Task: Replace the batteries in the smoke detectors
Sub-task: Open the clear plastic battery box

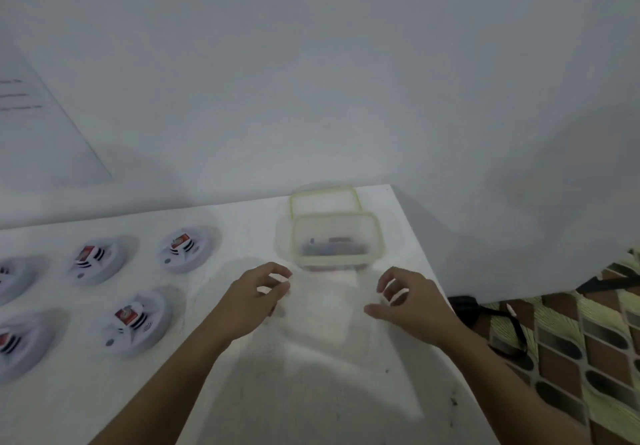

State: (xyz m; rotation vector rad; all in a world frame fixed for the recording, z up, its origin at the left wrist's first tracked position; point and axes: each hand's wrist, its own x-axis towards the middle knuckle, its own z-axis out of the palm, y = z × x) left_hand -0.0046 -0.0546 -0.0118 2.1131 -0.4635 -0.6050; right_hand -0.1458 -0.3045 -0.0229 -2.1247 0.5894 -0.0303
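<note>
Several white round smoke detectors lie on the white table [242, 392] at the left, among them one [185, 249] at the back, one [97, 261] to its left and one [136, 323] nearer me. Each visible one shows a red battery on top. A clear plastic box with a green rim [375, 237] stands at the table's far right, with small dark and red batteries [329, 245] blurred inside. My left hand [252, 302] and right hand [412, 306] hover just in front of the box with loosely curled fingers. A faint pale blurred shape [322, 309] lies between them; I cannot tell what it is.
The box's green-edged lid [325, 199] leans behind it against the white wall. The table's right edge runs close beside my right hand. Beyond it lie a black strap [485, 309] and a patterned brown and green cloth [571, 340]. A sheet with writing [31, 115] hangs on the left wall.
</note>
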